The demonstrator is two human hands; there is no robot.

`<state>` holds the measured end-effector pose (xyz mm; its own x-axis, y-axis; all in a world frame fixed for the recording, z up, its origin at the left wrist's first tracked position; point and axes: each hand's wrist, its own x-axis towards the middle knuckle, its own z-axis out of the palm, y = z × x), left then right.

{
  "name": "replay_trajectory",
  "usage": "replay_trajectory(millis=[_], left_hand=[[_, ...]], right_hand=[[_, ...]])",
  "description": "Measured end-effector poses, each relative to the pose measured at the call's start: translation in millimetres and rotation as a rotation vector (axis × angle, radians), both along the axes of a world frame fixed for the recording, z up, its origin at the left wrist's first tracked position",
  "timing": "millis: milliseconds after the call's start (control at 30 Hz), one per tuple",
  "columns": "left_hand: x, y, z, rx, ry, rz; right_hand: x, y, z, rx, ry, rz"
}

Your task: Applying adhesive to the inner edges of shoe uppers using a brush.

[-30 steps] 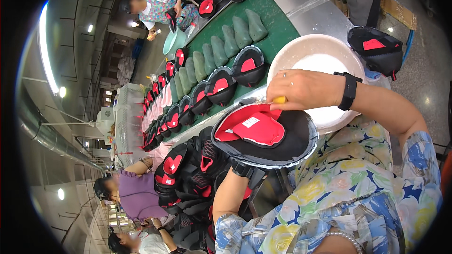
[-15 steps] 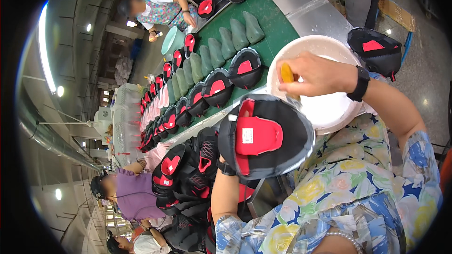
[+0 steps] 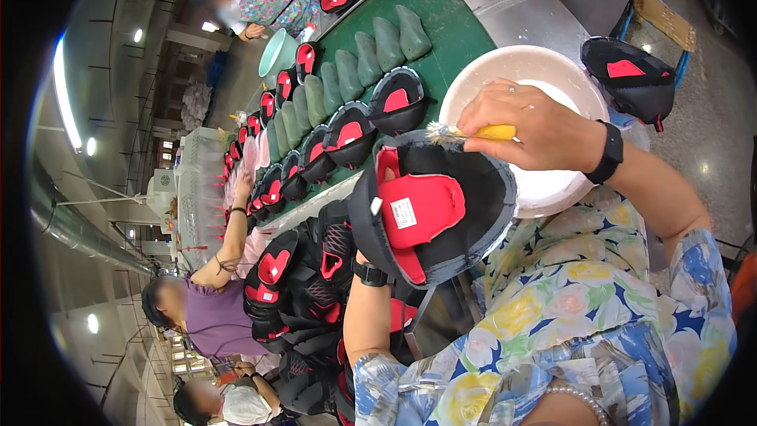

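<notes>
Right hand: grips yellow-handled brush, bristles on shoe upper rim.
Left hand: hidden under upper, grip unclear.
Basin: white, just behind.

Floral short-sleeved top (blue, yellow, white), black wristbands on both wrists, pearl necklace

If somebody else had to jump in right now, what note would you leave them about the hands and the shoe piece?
Right hand: grips a yellow brush, bristles at the top edge of the shoe upper.
Left hand: hidden under the upper, holding it up, red lining facing you.
White bowl: just behind the right hand, white paste inside.
Done: cannot tell how much of the rim is coated.
Left: probably brushing on round the rim.
Green belt: more uppers lined up.
</notes>
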<state>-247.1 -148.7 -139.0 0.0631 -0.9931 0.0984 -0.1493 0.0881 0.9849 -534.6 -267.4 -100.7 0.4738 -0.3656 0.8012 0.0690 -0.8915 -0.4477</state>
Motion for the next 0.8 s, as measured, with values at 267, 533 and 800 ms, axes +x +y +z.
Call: replay_trajectory(millis=[267, 533, 800], left_hand=[[7.0, 3.4, 5.7, 0.003, 0.009, 0.046], [-5.9, -18.1, 1.5, -0.008, 0.076, 0.073], [28.3, -53.1, -7.4, -0.066, 0.433, 0.241]], right_hand=[[-8.6, 9.5, -18.3, 0.179, 0.084, -0.130], [12.5, 47.5, -38.0, 0.276, -0.001, 0.095], [-60.8, 20.4, -37.3, 0.659, -0.056, -0.298]])
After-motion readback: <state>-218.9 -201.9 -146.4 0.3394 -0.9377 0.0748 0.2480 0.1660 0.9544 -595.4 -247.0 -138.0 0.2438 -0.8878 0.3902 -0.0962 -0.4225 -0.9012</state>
